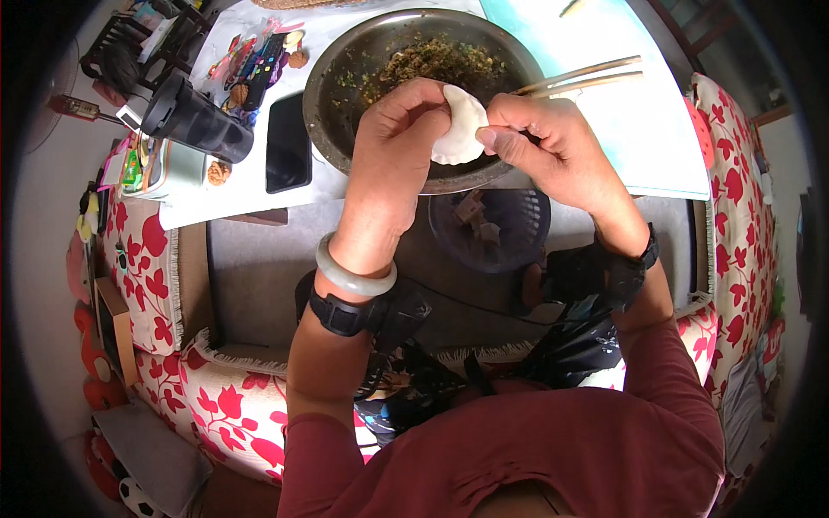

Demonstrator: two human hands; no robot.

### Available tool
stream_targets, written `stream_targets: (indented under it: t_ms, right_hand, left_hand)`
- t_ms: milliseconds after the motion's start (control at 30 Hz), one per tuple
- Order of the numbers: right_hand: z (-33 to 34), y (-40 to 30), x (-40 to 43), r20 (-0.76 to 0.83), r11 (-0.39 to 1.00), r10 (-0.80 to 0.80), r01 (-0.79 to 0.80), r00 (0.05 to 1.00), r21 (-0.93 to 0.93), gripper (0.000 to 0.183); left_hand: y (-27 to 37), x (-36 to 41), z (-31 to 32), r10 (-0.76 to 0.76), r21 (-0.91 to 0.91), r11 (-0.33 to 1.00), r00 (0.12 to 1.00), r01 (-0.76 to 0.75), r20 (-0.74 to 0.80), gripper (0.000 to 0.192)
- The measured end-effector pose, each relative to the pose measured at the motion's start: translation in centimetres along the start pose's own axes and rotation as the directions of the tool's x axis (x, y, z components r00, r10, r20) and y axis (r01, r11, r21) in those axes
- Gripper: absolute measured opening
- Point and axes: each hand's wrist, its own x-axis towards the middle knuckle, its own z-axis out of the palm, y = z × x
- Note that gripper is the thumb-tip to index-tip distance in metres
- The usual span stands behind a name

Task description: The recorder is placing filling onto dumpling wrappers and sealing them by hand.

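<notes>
A white half-moon dumpling (461, 126) is held up between my two hands, above the near side of a wide metal bowl (329, 139). My left hand (401, 126) grips its left side between thumb and fingers. At its right edge, the thumb and forefinger of my right hand (541, 142) pinch the dough. Pleats show along the lower rim of the wrapper. Behind it in the bowl lies a chopped brown and green filling (440, 59). A pair of wooden chopsticks (596, 72) rests across the bowl's right rim, partly hidden by my right hand.
Left of the bowl are a black smartphone (289, 144), a dark tumbler (201, 120), a remote control (264, 70) and walnuts (219, 173). A pale mat (654, 149) covers the table's right side. Below the table edge stands a blue plastic basket (489, 252) with scraps inside.
</notes>
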Motion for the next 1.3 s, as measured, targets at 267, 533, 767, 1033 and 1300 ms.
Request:
stream_targets:
  t_ms: [267, 533, 767, 1033, 1300]
  right_hand:
    - [-0.3, -0.1, 0.0, 0.024, 0.998, 0.016, -0.017, 1.0, 0.067, 0.025]
    - [-0.8, 0.7, 0.1, 0.074, 0.988, 0.023, -0.034, 0.997, 0.151, 0.023]
    - [-0.8, 0.9, 0.1, 0.106, 0.98, 0.042, -0.061, 0.993, 0.188, 0.025]
    - [-1.1, 0.3, 0.3, 0.098, 0.971, 0.058, -0.079, 0.993, 0.225, 0.024]
    - [-1.4, 0.7, 0.4, 0.155, 0.944, 0.095, -0.139, 0.983, 0.3, 0.024]
  left_hand:
    - [0.3, -0.3, 0.3, 0.001, 0.065, 0.998, 1.0, 0.0, -0.019, 0.017]
    - [0.2, -0.3, -0.2, -0.016, 0.151, 0.988, 0.999, 0.01, 0.037, 0.018]
    - [0.1, -0.2, -0.1, -0.007, 0.19, 0.982, 0.998, -0.006, 0.067, 0.019]
    - [0.0, 0.0, 0.0, 0.003, 0.161, 0.987, 0.996, -0.017, 0.084, 0.018]
    - [0.1, -0.1, -0.1, 0.001, 0.176, 0.984, 0.995, -0.018, 0.1, 0.021]
